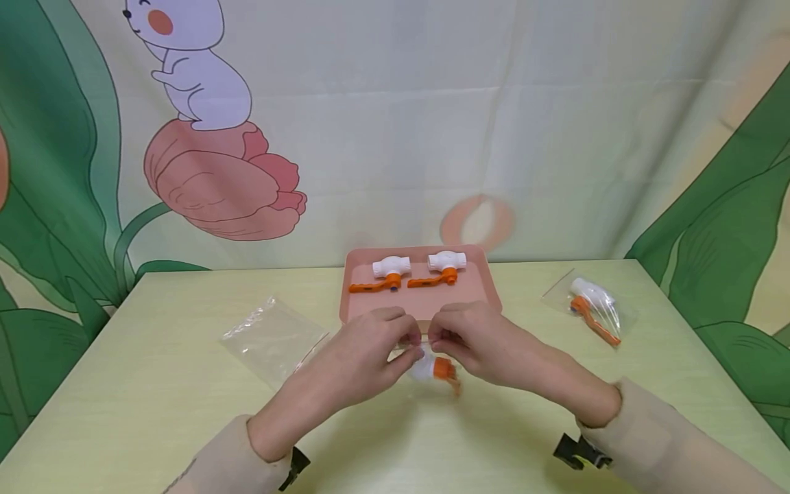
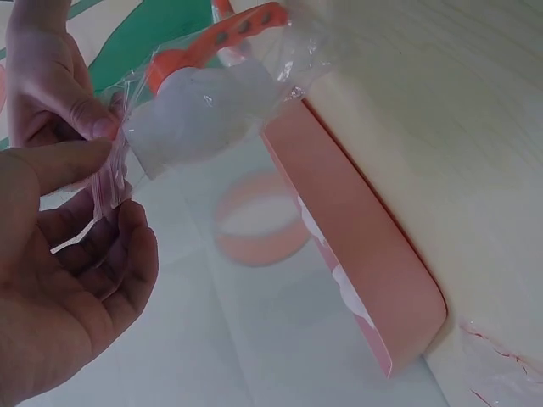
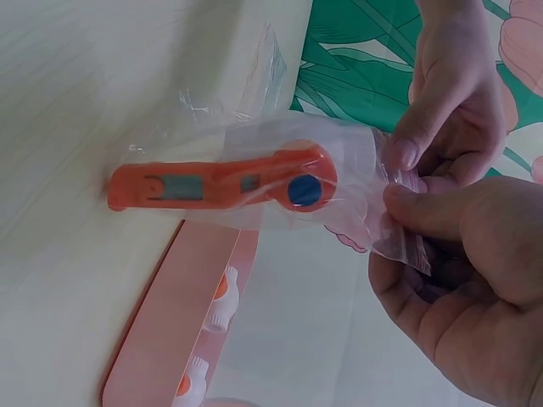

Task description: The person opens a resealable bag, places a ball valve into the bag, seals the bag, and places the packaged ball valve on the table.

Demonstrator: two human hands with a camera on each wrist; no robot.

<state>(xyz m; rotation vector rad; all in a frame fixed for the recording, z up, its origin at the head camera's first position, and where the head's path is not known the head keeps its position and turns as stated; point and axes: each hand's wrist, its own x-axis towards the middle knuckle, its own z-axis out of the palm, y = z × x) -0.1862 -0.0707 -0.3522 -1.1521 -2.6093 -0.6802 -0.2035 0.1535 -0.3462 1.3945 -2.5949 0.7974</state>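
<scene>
A clear zip bag (image 3: 356,161) hangs between both hands, in front of the tray. Inside it is a white plastic ball valve (image 2: 199,119) with an orange lever handle (image 3: 229,182). My left hand (image 1: 376,350) pinches the bag's zip edge between thumb and fingers. Close beside it, my right hand (image 1: 487,339) pinches the same edge. In both wrist views the two thumbs lie near each other on the zip strip. Whether the zip is parted cannot be made out.
Behind the hands stands a pink tray (image 1: 420,305) with two white valves (image 1: 391,266) with orange handles. A flat clear bag (image 1: 274,339) lies on the table at the left. Another bagged valve (image 1: 594,302) lies at the right. A printed curtain (image 1: 395,137) hangs behind the table.
</scene>
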